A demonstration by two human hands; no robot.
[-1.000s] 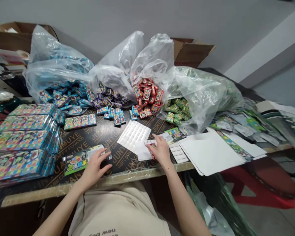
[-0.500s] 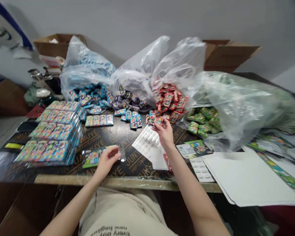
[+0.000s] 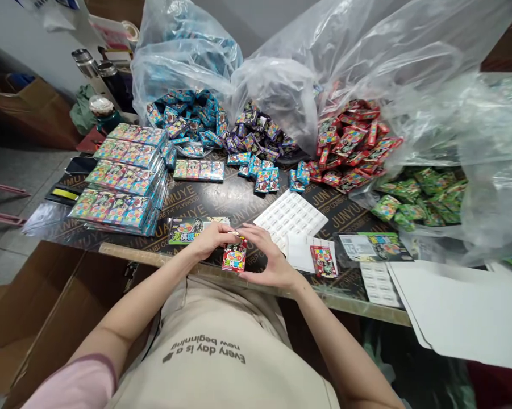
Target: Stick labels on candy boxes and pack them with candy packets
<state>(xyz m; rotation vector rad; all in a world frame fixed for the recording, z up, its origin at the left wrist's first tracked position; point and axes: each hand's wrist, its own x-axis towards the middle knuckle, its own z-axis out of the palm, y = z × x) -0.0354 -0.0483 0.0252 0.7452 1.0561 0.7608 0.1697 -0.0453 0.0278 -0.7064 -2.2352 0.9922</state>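
Note:
Close to the table's front edge, a small red candy packet (image 3: 234,257) with a colourful print is held upright between my hands. My left hand (image 3: 211,241) pinches at its upper left. Thumb at the lower edge and fingers at the top, my right hand (image 3: 269,258) curves around its right side; part of the packet's top is hidden by fingers. A printed bag (image 3: 187,230) with a green strip lies flat beyond my left hand. Past my right hand are a sheet of small white labels (image 3: 293,215) and another red packet (image 3: 324,261) on white paper.
Stacks of filled clear packs (image 3: 115,182) stand at left. Along the back, plastic bags spill blue (image 3: 191,116), purple (image 3: 259,130), red (image 3: 353,142) and green (image 3: 430,196) packets. White sheets (image 3: 460,312) overhang the front edge at right, near another printed bag (image 3: 375,245).
My right hand has brought the red packet from near the red pile back to the front edge. My left hand has moved over to meet it. The view has tilted down.

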